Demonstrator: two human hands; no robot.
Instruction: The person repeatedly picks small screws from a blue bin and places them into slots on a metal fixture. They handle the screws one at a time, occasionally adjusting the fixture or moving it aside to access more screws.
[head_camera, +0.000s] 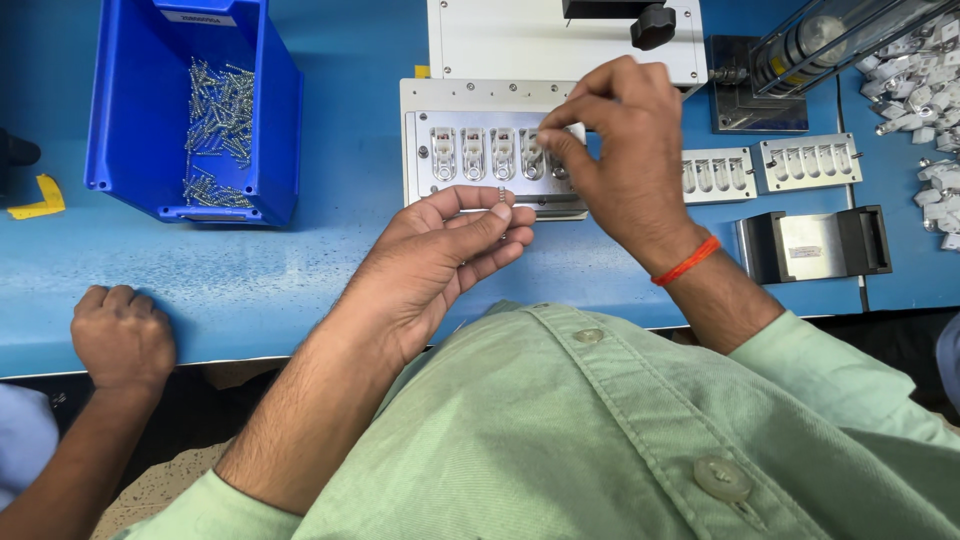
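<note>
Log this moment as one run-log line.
left hand: holds small metal pins | right hand: fingertips pinched at metal fixture plate | blue bin: pins inside | another person's hand: on table edge

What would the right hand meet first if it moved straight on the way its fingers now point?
Probably the metal fixture plate: the right hand pinches just above its row of slots, fingers aimed left and down. Depth is unclear.

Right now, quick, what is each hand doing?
Left hand: palm up, fingers curled, holding a small metal pin at the fingertips.
Right hand: fingers pinched together over the metal tray; what it holds cannot be told.
</note>
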